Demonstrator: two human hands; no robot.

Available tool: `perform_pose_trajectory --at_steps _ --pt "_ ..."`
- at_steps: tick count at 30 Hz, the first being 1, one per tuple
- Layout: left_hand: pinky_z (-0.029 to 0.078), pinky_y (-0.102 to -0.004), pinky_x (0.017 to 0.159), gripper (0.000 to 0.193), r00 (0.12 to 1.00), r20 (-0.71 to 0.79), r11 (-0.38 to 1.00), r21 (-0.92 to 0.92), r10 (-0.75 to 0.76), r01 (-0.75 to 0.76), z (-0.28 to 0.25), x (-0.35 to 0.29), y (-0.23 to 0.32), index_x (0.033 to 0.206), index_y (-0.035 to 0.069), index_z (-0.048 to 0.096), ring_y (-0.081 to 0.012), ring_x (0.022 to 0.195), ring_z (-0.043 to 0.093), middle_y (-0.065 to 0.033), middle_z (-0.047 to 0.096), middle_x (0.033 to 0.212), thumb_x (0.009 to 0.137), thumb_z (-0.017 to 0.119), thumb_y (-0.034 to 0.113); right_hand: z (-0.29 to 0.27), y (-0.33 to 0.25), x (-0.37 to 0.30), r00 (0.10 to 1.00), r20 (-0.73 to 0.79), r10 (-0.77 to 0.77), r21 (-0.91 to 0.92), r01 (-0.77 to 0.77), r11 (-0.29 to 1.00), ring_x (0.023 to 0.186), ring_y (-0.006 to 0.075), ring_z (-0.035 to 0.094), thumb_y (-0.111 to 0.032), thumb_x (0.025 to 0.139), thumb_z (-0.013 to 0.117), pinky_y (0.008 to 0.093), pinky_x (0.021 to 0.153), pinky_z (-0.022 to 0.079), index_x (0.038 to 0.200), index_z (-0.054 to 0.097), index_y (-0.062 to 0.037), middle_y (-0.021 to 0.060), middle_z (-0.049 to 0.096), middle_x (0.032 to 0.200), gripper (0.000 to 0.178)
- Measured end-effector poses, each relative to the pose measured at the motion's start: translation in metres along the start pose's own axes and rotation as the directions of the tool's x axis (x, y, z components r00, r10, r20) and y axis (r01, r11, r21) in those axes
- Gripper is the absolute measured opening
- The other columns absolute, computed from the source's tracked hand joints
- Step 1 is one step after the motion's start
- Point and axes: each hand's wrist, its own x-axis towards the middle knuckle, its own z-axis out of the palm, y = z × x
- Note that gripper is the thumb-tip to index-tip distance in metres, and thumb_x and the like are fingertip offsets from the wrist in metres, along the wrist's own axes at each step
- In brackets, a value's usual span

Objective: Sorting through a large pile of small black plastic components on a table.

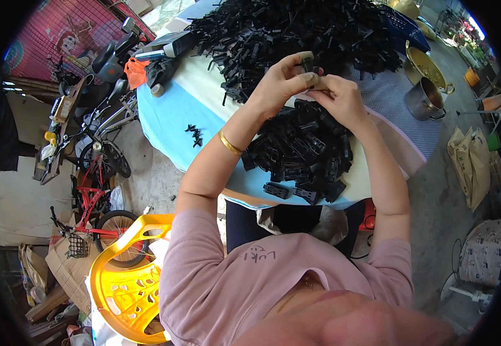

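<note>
Right of the large black heap (296, 34), a gold basin (413, 62) and silver pot (419, 105) are standing, contents unclear. Just below that heap, the left hand's (279, 82) grip is pinching a black piece (309, 64); the right hand's (342, 99) is working alongside, its closure impossible to tell.

It is bright, like daytime. The strongest light is at 2 o'clock, where a strip by the plants (474, 43) goes almost white. The tablecloth (172, 115) at 10 o'clock looks pale and bright. The big black pile (296, 34) near 12 o'clock is so dark that its bits blend together. It is dimmer at 8 o'clock. Black fills the corners, straight lines bend near the round edge, and the closest part at 6 o'clock is blurry.
</note>
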Motion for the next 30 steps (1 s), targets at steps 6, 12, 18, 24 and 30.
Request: perform_pose_trajectory --at_steps 6,12,18,24,30 --pt "0.046 -0.0317 0.087 0.046 0.980 -0.084 0.964 0.211 0.179 -0.158 0.014 -0.007 0.003 0.126 0.000 0.036 -0.0210 0.101 0.056 -0.0173 0.053 0.115 0.083 0.051 0.004 -0.005 -0.011 0.003 0.998 0.037 -0.043 -0.120 0.048 0.992 0.060 0.0138 0.057 -0.003 0.074 0.066 0.0243 0.054 0.045 0.083 0.062 -0.0006 0.0067 0.059 0.072 0.011" --pt "0.046 -0.0308 0.087 0.040 0.973 -0.084 0.973 0.099 0.217 -0.209 0.013 -0.006 0.005 0.123 0.001 0.036 -0.0230 0.101 0.057 -0.0172 0.052 0.115 0.084 0.046 -0.002 -0.018 0.002 0.000 0.971 0.000 0.241 0.323 -0.228 0.918 0.057 0.0038 0.046 -0.009 0.086 0.054 0.0176 0.052 0.039 0.093 0.060 -0.0012 -0.0027 0.053 0.074 0.013" --pt "0.044 -0.0282 0.088 0.037 0.964 -0.008 0.906 0.344 0.266 -0.247 0.022 -0.012 0.002 0.117 0.000 0.039 -0.0159 0.096 0.056 -0.0116 0.054 0.110 0.082 0.049 -0.007 -0.015 -0.015 0.002 0.884 0.167 0.437 0.556 -0.451 0.699 0.049 -0.0012 0.032 -0.012 0.090 0.049 0.0132 0.043 0.024 0.101 0.058 0.0004 -0.0032 0.048 0.067 0.019" --pt "0.046 -0.0259 0.084 0.034 0.963 -0.067 0.870 0.448 0.262 -0.205 0.029 -0.015 0.004 0.115 0.000 0.042 -0.0131 0.093 0.055 -0.0097 0.056 0.105 0.083 0.051 -0.006 -0.015 -0.017 0.001 0.895 0.117 0.430 0.460 -0.433 0.775 0.047 -0.0016 0.033 -0.013 0.090 0.050 0.0136 0.041 0.023 0.096 0.060 -0.0002 -0.0035 0.050 0.064 0.017" --pt "0.048 -0.0238 0.078 0.023 0.922 -0.118 0.791 0.561 0.369 -0.245 0.030 -0.015 0.001 0.105 -0.003 0.047 -0.0110 0.087 0.058 -0.0102 0.059 0.100 0.083 0.051 -0.007 -0.011 -0.022 0.001 0.896 0.126 0.426 0.445 -0.435 0.783 0.046 -0.0016 0.033 -0.012 0.089 0.050 0.0138 0.041 0.023 0.095 0.061 -0.0012 -0.0038 0.050 0.063 0.016"
